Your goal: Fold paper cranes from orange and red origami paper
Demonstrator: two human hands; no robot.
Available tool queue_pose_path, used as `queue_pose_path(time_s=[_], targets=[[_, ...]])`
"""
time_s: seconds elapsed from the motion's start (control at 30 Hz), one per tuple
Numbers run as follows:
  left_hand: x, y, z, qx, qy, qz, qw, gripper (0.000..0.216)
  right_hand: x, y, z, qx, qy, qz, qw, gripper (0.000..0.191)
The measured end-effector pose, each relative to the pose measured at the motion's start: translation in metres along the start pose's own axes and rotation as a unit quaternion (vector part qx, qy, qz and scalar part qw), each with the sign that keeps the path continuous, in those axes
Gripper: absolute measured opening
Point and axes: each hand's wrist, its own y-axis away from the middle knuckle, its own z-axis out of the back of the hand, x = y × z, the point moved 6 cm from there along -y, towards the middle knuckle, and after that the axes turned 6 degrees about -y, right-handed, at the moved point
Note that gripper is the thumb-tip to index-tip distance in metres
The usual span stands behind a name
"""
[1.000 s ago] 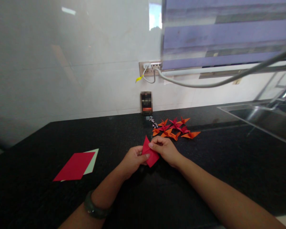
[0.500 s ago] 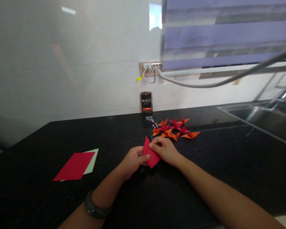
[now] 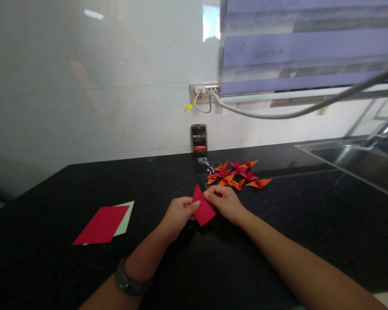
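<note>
A small folded piece of red origami paper point(image 3: 204, 212) is held up above the dark counter, between both hands. My left hand point(image 3: 178, 215) pinches its left side, thumb lying on the front face and fingers behind. At the upper right edge, my right hand point(image 3: 225, 202) grips the paper between thumb and fingertips. Just beyond the hands sits a cluster of folded paper cranes point(image 3: 237, 168), orange and red. Off to the left lie flat red sheets point(image 3: 100, 224), with a pale green sheet point(image 3: 125, 221) partly under them.
A phone-like device point(image 3: 199, 140), its screen blurred out, leans against the wall with a patterned strap in front. Cables run from the wall socket point(image 3: 210, 91), and one thick grey cable point(image 3: 278, 115) sweeps right. A sink point(image 3: 345, 165) is set into the counter at right.
My left thumb has moved up along the folded red paper. The paper has shifted slightly left. The right hand stays nearly in place at its edge.
</note>
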Motion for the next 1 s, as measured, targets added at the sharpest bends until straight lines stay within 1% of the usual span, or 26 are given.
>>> queue_pose_path(time_s=[0.13, 0.23, 0.33, 0.57, 0.67, 0.83, 0.9, 1.0], targets=[[0.003, -0.001, -0.001, 0.020, 0.040, 0.003, 0.999, 0.032, 0.000, 0.001, 0.002, -0.023, -0.051, -0.036, 0.998, 0.026], [0.003, 0.000, 0.000, 0.019, 0.045, 0.000, 0.999, 0.031, 0.000, 0.002, -0.003, 0.017, -0.040, -0.047, 0.998, 0.027], [0.002, 0.000, 0.000, 0.016, 0.041, 0.000, 0.999, 0.031, -0.001, 0.004, -0.007, 0.057, -0.016, -0.045, 0.997, 0.023], [-0.003, 0.001, 0.002, -0.014, -0.030, -0.012, 0.999, 0.030, -0.005, 0.004, -0.007, 0.062, 0.007, -0.027, 0.998, 0.018], [-0.003, 0.001, 0.003, -0.024, -0.041, -0.009, 0.999, 0.030, -0.004, 0.003, -0.004, 0.044, 0.007, -0.026, 0.999, 0.020], [-0.003, -0.002, 0.009, -0.065, -0.002, -0.003, 0.998, 0.038, -0.003, -0.002, 0.007, -0.029, -0.029, -0.031, 0.999, 0.021], [-0.003, -0.002, 0.011, -0.075, 0.005, -0.005, 0.997, 0.038, -0.003, -0.003, 0.009, -0.036, -0.040, -0.034, 0.998, 0.021], [-0.003, -0.002, 0.011, -0.077, -0.017, -0.010, 0.997, 0.034, -0.002, -0.002, 0.005, -0.021, -0.044, -0.037, 0.998, 0.022]])
